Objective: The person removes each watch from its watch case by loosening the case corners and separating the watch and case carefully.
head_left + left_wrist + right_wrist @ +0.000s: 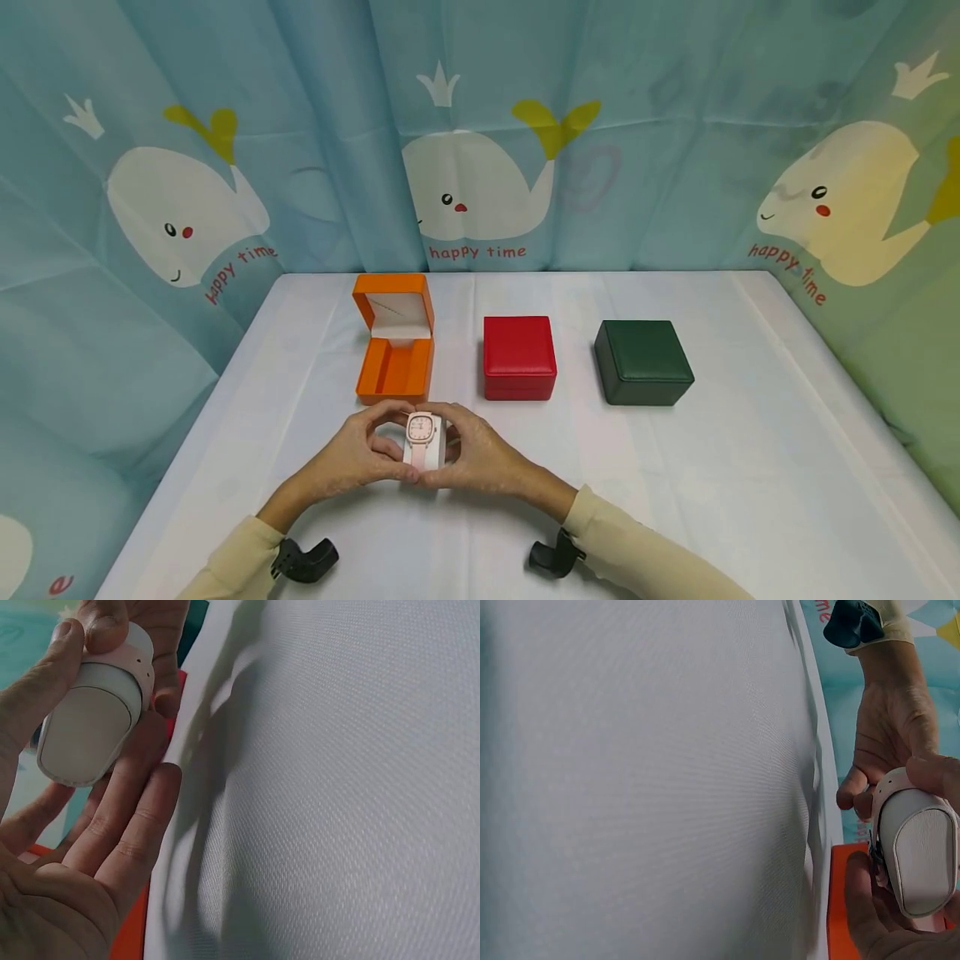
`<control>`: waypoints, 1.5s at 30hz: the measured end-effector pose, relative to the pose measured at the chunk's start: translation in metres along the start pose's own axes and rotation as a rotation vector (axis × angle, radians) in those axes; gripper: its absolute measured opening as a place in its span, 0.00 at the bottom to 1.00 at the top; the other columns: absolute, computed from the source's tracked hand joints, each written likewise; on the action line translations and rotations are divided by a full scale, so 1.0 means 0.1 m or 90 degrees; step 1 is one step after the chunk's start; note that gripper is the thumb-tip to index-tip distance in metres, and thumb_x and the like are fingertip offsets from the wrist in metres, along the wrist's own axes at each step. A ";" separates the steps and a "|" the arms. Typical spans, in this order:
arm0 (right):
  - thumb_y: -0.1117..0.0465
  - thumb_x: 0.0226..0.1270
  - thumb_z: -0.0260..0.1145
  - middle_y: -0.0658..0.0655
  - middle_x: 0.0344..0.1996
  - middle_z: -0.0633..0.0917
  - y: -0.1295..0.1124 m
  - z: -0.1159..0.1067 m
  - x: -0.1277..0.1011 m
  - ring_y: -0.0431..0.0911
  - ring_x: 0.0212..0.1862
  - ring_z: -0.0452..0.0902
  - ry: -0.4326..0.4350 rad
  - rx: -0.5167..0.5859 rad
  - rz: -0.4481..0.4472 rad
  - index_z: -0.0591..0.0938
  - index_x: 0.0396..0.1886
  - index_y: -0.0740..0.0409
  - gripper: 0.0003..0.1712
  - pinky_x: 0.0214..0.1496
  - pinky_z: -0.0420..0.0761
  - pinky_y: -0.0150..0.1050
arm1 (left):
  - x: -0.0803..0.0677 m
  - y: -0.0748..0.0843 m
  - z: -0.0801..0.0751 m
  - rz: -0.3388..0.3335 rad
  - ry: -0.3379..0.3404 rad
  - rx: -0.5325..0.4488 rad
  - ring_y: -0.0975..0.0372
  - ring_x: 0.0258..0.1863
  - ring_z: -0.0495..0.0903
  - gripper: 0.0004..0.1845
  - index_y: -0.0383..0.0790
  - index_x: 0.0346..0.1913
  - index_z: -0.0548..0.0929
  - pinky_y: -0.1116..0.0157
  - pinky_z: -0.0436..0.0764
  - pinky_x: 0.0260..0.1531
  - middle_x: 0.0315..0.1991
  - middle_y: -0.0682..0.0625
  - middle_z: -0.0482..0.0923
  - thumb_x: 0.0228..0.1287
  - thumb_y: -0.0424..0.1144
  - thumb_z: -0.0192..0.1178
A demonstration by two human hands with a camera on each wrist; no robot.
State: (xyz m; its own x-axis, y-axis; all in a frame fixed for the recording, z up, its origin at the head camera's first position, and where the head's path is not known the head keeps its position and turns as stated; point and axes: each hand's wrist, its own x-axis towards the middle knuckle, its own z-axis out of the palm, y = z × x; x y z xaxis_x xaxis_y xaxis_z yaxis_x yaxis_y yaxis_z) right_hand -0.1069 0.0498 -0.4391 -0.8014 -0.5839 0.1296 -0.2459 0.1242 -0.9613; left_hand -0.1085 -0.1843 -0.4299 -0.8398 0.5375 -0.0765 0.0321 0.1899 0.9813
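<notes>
A pink-strapped watch [421, 428] with a squarish face is wrapped around a white watch cushion [86, 735]. My left hand [351, 450] grips it from the left, thumb and fingers at the cushion. From the right, my right hand [483, 452] holds the same cushion, thumb near the front and fingers at the far side. The strap's small holes show in the left wrist view. Just beyond the hands stands an orange watch box [363, 385], its lid raised and its inside showing a divider and a pale lid lining.
A red box [519, 357] with its lid down sits right of the orange one. Farther right is a dark green box [645, 362], also closed. All stand on a white-covered table [757, 467], with a whale-print curtain [645, 192] behind and at both sides.
</notes>
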 end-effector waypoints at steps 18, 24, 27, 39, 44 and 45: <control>0.69 0.51 0.82 0.53 0.59 0.76 -0.01 -0.05 -0.05 0.45 0.44 0.80 -0.026 0.006 -0.009 0.72 0.72 0.56 0.48 0.46 0.85 0.41 | 0.01 -0.03 -0.02 0.021 -0.031 -0.022 0.53 0.31 0.86 0.38 0.31 0.61 0.67 0.63 0.85 0.32 0.54 0.36 0.75 0.50 0.29 0.79; 0.67 0.51 0.82 0.53 0.58 0.76 -0.01 -0.05 -0.06 0.44 0.44 0.80 -0.016 -0.009 -0.010 0.71 0.73 0.56 0.48 0.46 0.85 0.40 | 0.01 -0.02 -0.02 0.020 -0.032 -0.021 0.52 0.32 0.86 0.38 0.31 0.61 0.66 0.61 0.86 0.34 0.54 0.36 0.75 0.51 0.30 0.79; 0.66 0.51 0.83 0.54 0.58 0.76 -0.01 -0.05 -0.06 0.42 0.44 0.80 -0.010 -0.017 -0.012 0.71 0.73 0.56 0.48 0.46 0.85 0.40 | 0.01 -0.02 -0.02 0.020 -0.030 -0.017 0.51 0.32 0.86 0.38 0.32 0.60 0.66 0.61 0.86 0.34 0.55 0.35 0.75 0.51 0.30 0.79; 0.66 0.52 0.82 0.56 0.59 0.77 0.01 -0.04 -0.08 0.42 0.43 0.80 -0.008 -0.017 -0.012 0.71 0.73 0.57 0.48 0.46 0.85 0.39 | 0.00 -0.03 -0.01 0.020 -0.025 -0.028 0.51 0.32 0.86 0.38 0.31 0.58 0.64 0.61 0.86 0.34 0.56 0.35 0.75 0.50 0.28 0.79; 0.69 0.52 0.81 0.56 0.55 0.78 0.01 -0.05 -0.08 0.43 0.42 0.82 -0.021 0.015 -0.005 0.70 0.73 0.59 0.48 0.46 0.85 0.40 | 0.01 -0.01 -0.01 0.005 -0.033 -0.028 0.51 0.33 0.86 0.38 0.31 0.59 0.65 0.62 0.85 0.34 0.55 0.36 0.76 0.51 0.28 0.79; 0.69 0.52 0.81 0.56 0.55 0.78 0.01 -0.05 -0.08 0.43 0.41 0.82 -0.023 0.021 -0.004 0.71 0.73 0.59 0.47 0.46 0.85 0.40 | 0.01 -0.01 -0.01 0.001 -0.035 -0.027 0.51 0.33 0.86 0.38 0.31 0.59 0.65 0.62 0.85 0.34 0.56 0.36 0.76 0.51 0.29 0.79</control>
State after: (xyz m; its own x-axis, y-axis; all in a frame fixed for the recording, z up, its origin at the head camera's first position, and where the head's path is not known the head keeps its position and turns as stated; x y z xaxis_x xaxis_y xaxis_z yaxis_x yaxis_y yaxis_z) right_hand -0.1037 0.0585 -0.4400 -0.7794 -0.6136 0.1267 -0.2321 0.0950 -0.9680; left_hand -0.1096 -0.1849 -0.4303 -0.8091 0.5818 -0.0835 0.0090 0.1543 0.9880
